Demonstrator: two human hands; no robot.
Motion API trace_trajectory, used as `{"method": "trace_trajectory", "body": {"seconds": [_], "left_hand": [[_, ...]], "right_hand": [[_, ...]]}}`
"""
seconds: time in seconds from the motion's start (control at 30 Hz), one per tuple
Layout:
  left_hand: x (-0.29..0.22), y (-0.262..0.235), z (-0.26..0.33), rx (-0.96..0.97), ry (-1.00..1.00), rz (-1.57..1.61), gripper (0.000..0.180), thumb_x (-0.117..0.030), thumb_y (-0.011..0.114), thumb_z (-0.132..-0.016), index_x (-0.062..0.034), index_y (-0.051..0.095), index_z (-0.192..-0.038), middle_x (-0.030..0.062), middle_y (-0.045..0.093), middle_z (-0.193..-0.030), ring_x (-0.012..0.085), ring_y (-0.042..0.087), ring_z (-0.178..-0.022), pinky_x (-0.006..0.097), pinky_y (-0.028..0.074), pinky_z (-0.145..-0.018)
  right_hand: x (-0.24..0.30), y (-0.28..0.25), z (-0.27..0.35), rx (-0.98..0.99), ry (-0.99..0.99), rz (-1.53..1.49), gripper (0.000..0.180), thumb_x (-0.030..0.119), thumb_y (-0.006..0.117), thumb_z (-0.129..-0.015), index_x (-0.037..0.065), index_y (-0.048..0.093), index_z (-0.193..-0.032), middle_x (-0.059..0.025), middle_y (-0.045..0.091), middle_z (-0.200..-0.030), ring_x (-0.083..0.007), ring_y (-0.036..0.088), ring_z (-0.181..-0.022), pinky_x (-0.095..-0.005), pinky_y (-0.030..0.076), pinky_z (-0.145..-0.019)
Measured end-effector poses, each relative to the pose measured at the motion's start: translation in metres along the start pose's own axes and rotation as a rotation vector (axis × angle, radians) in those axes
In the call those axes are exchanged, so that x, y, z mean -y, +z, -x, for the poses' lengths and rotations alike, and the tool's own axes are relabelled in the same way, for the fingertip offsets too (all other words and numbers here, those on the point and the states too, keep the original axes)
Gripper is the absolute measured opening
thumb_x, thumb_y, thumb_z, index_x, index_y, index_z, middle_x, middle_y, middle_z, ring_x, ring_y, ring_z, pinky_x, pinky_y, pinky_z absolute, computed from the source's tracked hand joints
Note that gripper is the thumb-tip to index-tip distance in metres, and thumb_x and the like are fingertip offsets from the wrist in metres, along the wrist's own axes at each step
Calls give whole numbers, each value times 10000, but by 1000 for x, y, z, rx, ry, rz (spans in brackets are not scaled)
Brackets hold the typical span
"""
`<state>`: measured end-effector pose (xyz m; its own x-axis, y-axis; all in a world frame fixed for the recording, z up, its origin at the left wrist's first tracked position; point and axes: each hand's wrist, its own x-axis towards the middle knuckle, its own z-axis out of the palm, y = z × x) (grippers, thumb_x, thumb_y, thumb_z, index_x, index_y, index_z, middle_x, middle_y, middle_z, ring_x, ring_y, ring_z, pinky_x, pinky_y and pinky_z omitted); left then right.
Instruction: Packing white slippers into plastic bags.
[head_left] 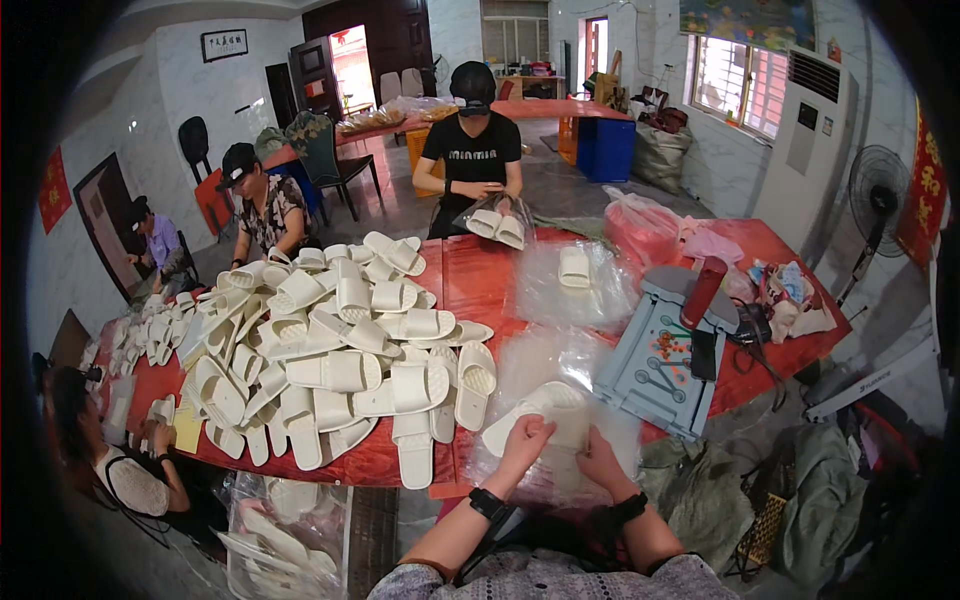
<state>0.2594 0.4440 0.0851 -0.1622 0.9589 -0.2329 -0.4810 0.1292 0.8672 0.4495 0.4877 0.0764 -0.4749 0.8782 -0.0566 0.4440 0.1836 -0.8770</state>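
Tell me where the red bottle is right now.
In the head view, the red bottle stands on the grey plastic stool lying on the red table, right of the person's hands.

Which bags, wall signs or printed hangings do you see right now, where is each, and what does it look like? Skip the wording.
Clear plastic bag: under both hands, holding a white slipper.
Bagged slipper: mid table, in clear film.
Red bag: far right of the table, bulging.
Framed sign: back wall, white with dark frame.
Red hanging: left wall.
Red banner: right wall, gold marks.
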Motion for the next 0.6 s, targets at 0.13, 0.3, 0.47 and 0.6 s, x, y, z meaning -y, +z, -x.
{"method": "trace_trajectory", "body": {"seconds": [0.13, 0.3, 0.47, 0.6], "left_hand": [[23, -24, 0, -399, 433, -1054, 610, -300, 773, -696, 25, 500, -1134, 238, 556, -1038, 404, 532, -979, 463, 447, -856], [22, -27, 7, -332, 309, -1182, 648, -247, 804, -663, 19, 465, -1147, 260, 505, -1106, 430, 482, -1048, 471, 414, -890], [22, -30, 15, -440, 288, -1423, 656, -239, 829, -619, 2, 463, -1106, 253, 479, -1108, 431, 446, -1059, 491, 406, -898], [23, -36, 23, -492, 395, -1543, 695, -268, 810, -622, -5, 476, -1171, 271, 461, -1113, 445, 428, -1061, 508, 404, -873]], "right_hand": [[-34, -17, -4, -176, -51, 49, 512, 52, 587, -734, 18, 489, -1236, -213, 605, -1089, -307, 593, -1056, -379, 453, -901], [-74, -21, -8, -308, 12, 19, 481, 89, 590, -787, 38, 454, -1246, -244, 619, -1075, -417, 585, -1032, -439, 463, -871], [-61, -14, -8, -223, 133, 20, 522, 127, 605, -814, 49, 421, -1297, -232, 618, -1110, -396, 592, -1048, -432, 464, -878], [-53, -15, -12, -230, 95, 64, 548, 133, 603, -813, 52, 409, -1319, -238, 609, -1131, -385, 595, -1057, -431, 464, -883]]}}
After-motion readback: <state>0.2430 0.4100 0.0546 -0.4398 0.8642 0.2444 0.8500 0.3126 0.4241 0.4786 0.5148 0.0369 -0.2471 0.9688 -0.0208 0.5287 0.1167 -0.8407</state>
